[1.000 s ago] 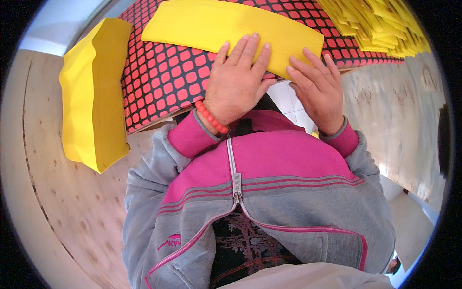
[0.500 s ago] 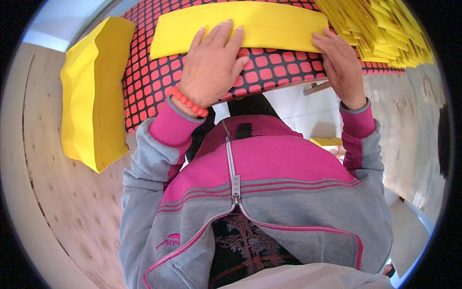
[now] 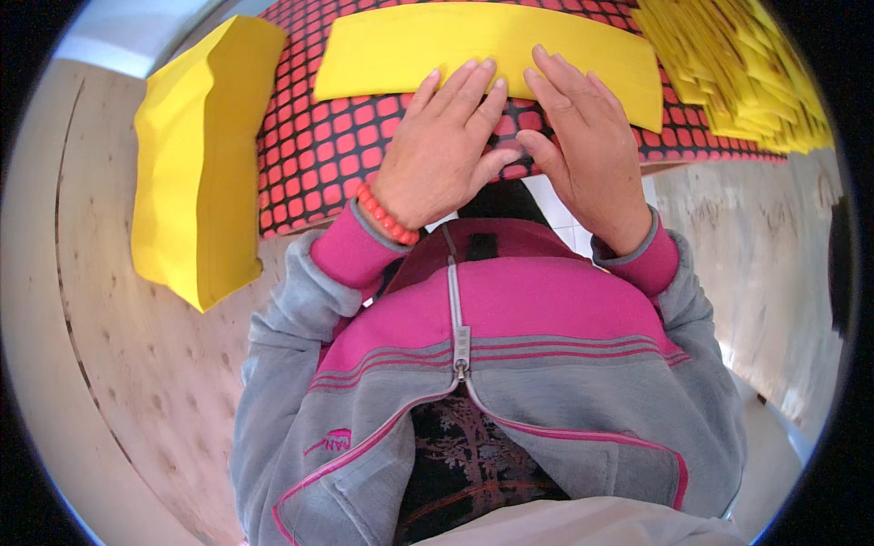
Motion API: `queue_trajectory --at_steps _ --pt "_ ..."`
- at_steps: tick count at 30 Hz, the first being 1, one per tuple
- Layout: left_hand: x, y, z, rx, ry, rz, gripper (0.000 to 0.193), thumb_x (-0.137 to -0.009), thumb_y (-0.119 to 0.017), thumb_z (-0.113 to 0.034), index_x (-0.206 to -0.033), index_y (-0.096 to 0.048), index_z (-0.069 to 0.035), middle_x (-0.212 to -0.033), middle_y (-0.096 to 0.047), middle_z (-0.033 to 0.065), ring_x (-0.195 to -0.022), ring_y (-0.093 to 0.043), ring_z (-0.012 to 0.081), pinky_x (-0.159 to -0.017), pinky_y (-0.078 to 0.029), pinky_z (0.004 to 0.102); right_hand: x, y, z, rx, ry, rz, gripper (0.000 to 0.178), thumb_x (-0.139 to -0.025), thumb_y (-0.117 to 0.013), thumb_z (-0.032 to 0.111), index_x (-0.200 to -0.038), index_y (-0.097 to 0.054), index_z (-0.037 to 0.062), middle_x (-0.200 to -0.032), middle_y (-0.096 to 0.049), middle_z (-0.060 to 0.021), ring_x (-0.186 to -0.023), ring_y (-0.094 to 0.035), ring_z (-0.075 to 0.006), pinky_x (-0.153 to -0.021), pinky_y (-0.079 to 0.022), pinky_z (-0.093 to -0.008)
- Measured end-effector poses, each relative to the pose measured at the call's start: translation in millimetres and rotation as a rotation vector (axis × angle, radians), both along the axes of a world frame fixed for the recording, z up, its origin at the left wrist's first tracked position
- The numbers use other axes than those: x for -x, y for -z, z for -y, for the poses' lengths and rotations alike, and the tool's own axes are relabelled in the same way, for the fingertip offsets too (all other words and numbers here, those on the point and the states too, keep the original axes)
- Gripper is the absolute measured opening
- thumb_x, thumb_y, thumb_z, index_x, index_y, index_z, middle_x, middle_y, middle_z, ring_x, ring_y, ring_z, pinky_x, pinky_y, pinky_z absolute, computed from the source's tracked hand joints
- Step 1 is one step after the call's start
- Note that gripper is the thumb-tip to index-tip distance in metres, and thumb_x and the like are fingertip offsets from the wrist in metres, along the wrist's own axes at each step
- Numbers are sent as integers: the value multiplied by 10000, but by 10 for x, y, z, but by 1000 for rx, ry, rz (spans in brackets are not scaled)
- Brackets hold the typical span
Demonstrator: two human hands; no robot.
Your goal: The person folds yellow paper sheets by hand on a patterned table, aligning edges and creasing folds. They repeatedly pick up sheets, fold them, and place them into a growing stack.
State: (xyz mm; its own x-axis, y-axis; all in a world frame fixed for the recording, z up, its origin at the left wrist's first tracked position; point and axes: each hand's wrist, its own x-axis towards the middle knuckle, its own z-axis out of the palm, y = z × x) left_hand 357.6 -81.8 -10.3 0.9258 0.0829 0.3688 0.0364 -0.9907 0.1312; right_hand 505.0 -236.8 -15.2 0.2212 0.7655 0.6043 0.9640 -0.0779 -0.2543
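Observation:
A long folded strip of yellow fabric (image 3: 510,41) lies across the table in front of me. My left hand (image 3: 442,150) rests with its fingertips on the strip's near edge, fingers stretched out; a red bead bracelet circles that wrist. Beside it, my right hand (image 3: 587,141) lies on the near edge too, fingers long and slightly spread, thumb toward the left hand. Nothing is gripped in either hand. At the far right is a pile of folded yellow pieces (image 3: 728,73), layered and fanned out.
The table carries a red-and-black checked cloth (image 3: 319,155). On the left, a tall stack of yellow fabric (image 3: 205,164) stands at the table's edge, over a pale wooden board (image 3: 118,364). Another pale wooden surface (image 3: 746,209) lies to the right.
My right hand has slid left from the strip's right end to close beside my left hand. The whole view has shifted slightly, with the table things farther right.

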Motion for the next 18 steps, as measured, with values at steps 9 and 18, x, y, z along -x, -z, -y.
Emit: queue_trajectory --at_steps 9,18 --pt "187 75 -310 -36 -138 -48 761 -954 -629 -492 -1505 -447 0 -1577 -392 245 -1482 -358 385 -1216 -260 531 129 127 -192 186 -63 9 643 -934 -664 423 -1417 -544 17 -1550 -472 -157 -1440 -439 -333 -1181 -323 -514" --pt "419 184 -875 -6 -245 -67 756 -982 -624 -441 -1547 -384 1 -1617 -333 253 -1505 -307 405 -1212 -235 535 117 151 -99 176 -39 -46 739 -856 -703 519 -1364 -575 -3 -1496 -516 -192 -1423 -460 -325 -1179 -315 -523"
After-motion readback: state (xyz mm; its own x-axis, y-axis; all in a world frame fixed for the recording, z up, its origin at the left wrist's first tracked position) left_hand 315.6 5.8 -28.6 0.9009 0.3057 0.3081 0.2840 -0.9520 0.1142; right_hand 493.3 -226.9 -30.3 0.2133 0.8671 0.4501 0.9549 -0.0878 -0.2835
